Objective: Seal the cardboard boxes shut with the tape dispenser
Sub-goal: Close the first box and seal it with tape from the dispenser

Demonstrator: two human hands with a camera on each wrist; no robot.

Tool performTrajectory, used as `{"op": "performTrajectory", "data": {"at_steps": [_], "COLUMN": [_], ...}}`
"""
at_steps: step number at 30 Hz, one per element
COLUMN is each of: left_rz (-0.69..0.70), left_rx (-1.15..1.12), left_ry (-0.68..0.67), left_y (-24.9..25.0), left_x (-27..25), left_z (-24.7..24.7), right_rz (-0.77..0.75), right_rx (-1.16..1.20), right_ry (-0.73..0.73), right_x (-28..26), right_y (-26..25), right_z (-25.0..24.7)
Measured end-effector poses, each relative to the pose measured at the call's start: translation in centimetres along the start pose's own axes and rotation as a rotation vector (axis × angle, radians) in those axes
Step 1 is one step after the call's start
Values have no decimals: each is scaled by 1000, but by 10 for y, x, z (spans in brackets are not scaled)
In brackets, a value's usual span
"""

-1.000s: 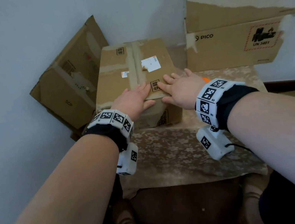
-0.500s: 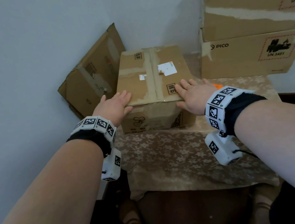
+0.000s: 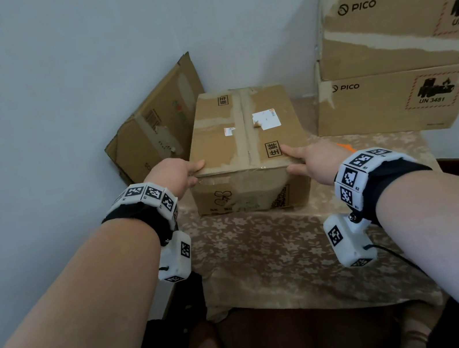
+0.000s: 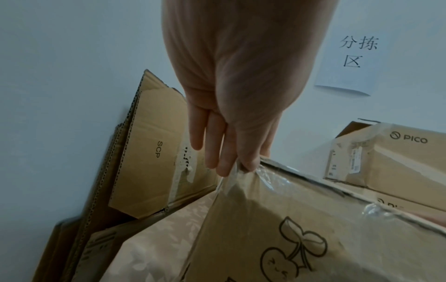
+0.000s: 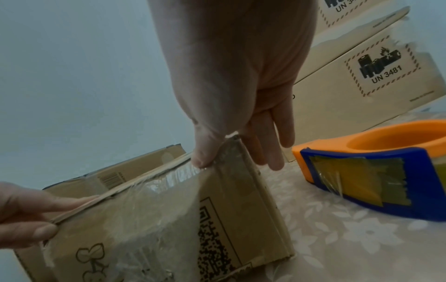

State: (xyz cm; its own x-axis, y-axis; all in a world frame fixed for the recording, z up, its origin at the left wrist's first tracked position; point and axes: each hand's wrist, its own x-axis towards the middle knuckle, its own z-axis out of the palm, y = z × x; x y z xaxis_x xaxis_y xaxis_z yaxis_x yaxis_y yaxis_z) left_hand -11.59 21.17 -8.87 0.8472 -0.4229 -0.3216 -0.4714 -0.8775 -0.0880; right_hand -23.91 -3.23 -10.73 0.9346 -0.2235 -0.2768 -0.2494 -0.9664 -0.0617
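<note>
Pressure along the near top edge is what this step appears to need: the cardboard box (image 3: 247,143) sits on the worktop (image 3: 266,255) between the two hands, and clear tape already laps over that edge and down the front face, wrinkled in places.

The left hand (image 3: 175,173) pinches the near left corner, thumb on top and a finger under the edge on the front face, the other fingers hanging straight beside the box. The right hand (image 3: 315,159) does the same at the near right corner: thumb on the top edge, index finger laid along the lid, remaining fingers straight down the right side.

To do it well, the person would likely slide both thumbs outward and downward so the film beds flat, chasing out the creases that the right wrist view shows on the front.

The tape dispenser (image 5: 376,171), orange and blue, lies on the worktop just to the right of the right hand, a loose tape end curling off its blade. It is close enough to pick up without shifting the box. A flattened carton (image 3: 154,128) leans against the wall beyond the left hand, and stacked boxes (image 3: 386,99) stand past the right.
</note>
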Motion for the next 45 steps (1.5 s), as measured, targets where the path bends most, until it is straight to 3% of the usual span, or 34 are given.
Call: {"op": "performTrajectory", "data": {"at_steps": [4,9,13,19,23,26,30,37,45], "left_rz": [-40,-96,-140,-124,-159,-154,-129,-139,-145], "left_rx": [-110,-49,17,-44,-36,12,76,157,192], "left_ry": [10,41,-34,160,124,191,231,214,205], "left_y": [2,2,7,4,1,-3,-4,-25,-33], "left_x": [3,24,48,74,107,131,155,180,198], "left_z": [-3,-7,-20,-20,-34,-36,-38,-36,-36], "right_rz": [-12,-11,-6,35,97,178,224,172,121], "right_rx": [-4,45,72,223,399,415,424,662,771], "right_ry": [10,19,49,120,249,341,304,233,136], "right_x": [1,19,41,83,109,133,162,184,195], "right_y": [1,-1,-1,1,3,7,7,-14,-19], "right_z": [-4,-5,-6,-6,-9,-13,-21,-19,-18]}}
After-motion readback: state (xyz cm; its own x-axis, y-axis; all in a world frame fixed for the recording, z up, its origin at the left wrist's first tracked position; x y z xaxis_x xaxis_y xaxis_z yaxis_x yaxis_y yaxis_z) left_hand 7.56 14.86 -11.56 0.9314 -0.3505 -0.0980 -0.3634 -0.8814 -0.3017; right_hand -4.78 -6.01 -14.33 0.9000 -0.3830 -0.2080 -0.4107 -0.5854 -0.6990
